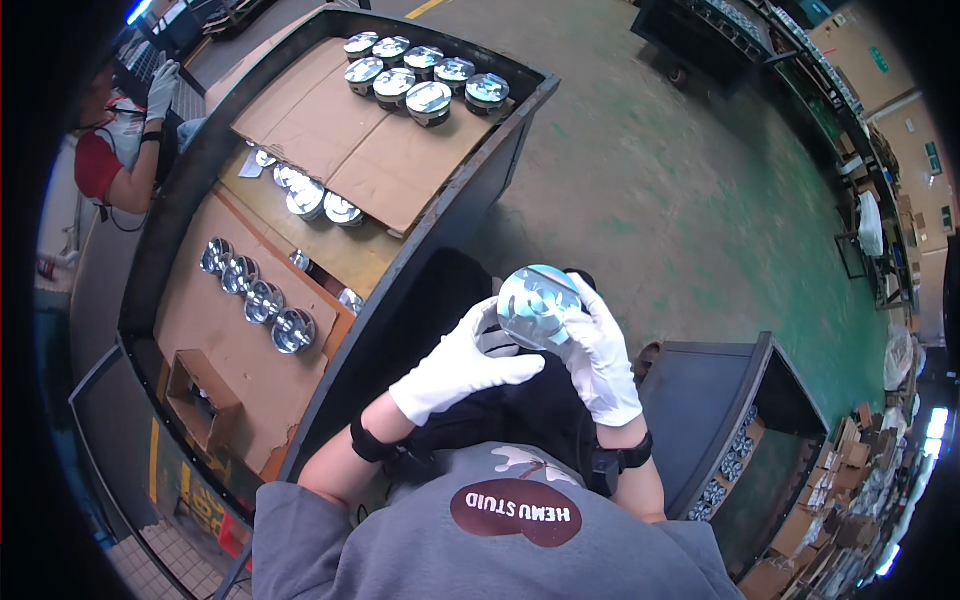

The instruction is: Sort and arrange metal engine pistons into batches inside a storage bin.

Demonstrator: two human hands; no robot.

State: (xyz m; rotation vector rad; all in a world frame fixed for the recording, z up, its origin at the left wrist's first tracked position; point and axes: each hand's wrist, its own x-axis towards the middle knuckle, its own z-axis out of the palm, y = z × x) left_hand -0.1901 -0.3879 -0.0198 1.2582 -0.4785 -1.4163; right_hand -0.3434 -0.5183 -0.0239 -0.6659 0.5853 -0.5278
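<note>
In front of my body I hold a shiny metal engine piston (533, 305), its bright, flat round crown turned up towards me. My left hand (462, 368), in a white glove, cups its left side; the fingers pass behind the piston and the thumb stretches out below it. On the other side, my gloved right hand (602, 362) grips the right edge, with fingers over the rim. The underside of the piston is mostly hidden by the hands.
At my left is a dark metal cart (400, 268) lined with cardboard (340, 130). Pistons (429, 103) stand in rows at its far end; others (264, 302) lie tilted nearer. A grey cabinet (700, 390) holding pistons is at right. Beyond the cart is another person (105, 165).
</note>
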